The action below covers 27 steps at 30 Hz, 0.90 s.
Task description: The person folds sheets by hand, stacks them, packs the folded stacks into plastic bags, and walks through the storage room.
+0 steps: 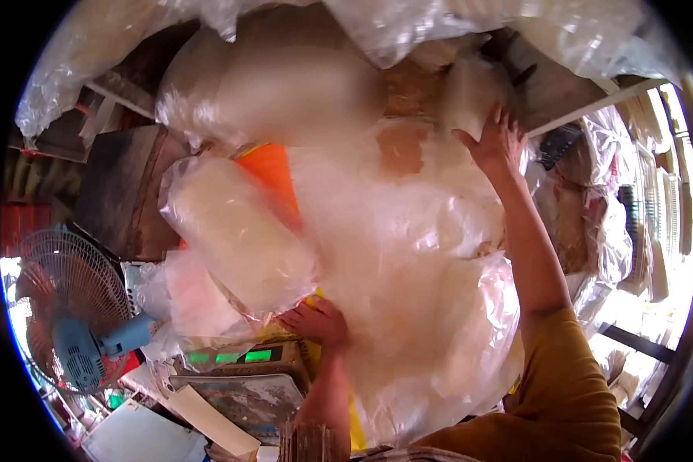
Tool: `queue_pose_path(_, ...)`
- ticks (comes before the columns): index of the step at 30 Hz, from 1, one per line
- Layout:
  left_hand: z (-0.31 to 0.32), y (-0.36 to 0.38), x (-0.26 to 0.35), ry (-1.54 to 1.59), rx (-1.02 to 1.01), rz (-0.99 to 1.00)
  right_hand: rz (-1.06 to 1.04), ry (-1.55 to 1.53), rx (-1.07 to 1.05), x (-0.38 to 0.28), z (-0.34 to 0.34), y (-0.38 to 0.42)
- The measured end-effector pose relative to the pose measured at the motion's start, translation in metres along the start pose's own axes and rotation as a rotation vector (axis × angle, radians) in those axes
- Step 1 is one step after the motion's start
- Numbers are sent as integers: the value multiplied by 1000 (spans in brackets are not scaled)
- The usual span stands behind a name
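Note:
A clear plastic bag packed with pale contents (235, 231) lies at a slant left of the middle. At its lower end is my left hand (316, 319), fingers reaching left along the bag's edge over something yellow. The fingers look outstretched, though the tips are partly hidden. My right hand (498, 145) is raised at the upper right, thumb and fingers spread, against the edge of the pale, plastic-covered heap. A broad plastic sheet (408, 308) over pale material spreads between my arms. What lies beneath it is hard to make out.
A blue fan (81, 346) stands at the left. Below the packed bag is a weighing scale with green displays (258, 356). A brown box (123, 192) sits behind the fan, and an orange sheet (273, 177) shows behind the bag. Plastic (439, 23) hangs overhead.

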State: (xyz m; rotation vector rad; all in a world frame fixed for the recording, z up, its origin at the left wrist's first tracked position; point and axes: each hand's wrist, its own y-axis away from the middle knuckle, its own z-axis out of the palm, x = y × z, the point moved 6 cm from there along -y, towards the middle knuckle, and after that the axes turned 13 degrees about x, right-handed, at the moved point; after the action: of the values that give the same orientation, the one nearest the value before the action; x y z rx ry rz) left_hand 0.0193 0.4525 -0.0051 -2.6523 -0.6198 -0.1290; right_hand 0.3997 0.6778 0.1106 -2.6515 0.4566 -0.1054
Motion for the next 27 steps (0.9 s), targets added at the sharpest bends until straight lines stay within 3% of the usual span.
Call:
queue_pose_path(1,-1,0,2,-5,13,-4,-21,11,-46,19,26,7)
queue_pose_path(4,-4,1,3,-28,23,-25,78,-203,-196,18,12,6)
queue_pose_path(7,-4,-1,4,-36,5,-38,31,-667,314,15,-46,-1)
queue_pose_path(8,-1,1,2,-42,13,-33,125,-649,350,22,-57,-2)
queue_pose_path(9,1,2,1,-49,21,-29,197,-816,458,34,-58,-2)
queue_pose_path(11,0,2,1,-42,25,-30,516,-957,371,57,-48,-14)
queue_pose_path(14,-3,-2,3,-20,32,-18,685,-1445,563,58,-13,-34)
queue_pose_path(16,-6,-5,8,4,33,-10,889,-1468,558,49,34,-49)
queue_pose_path(18,-11,-9,9,28,27,2,892,-1244,552,27,116,-73)
queue_pose_path(20,-11,-9,8,49,52,35,812,-1347,276,-24,87,-62)
queue_pose_path(21,-10,-9,9,66,62,46,707,-1477,167,-39,113,-48)
queue_pose_path(23,-11,-10,12,65,79,53,97,-959,101,-97,37,-13)
queue_pose_path(24,-12,-10,11,61,86,63,-1,-515,103,-116,20,0)
queue_pose_path(27,-6,-9,6,30,31,50,152,-1108,-181,-109,63,-12)
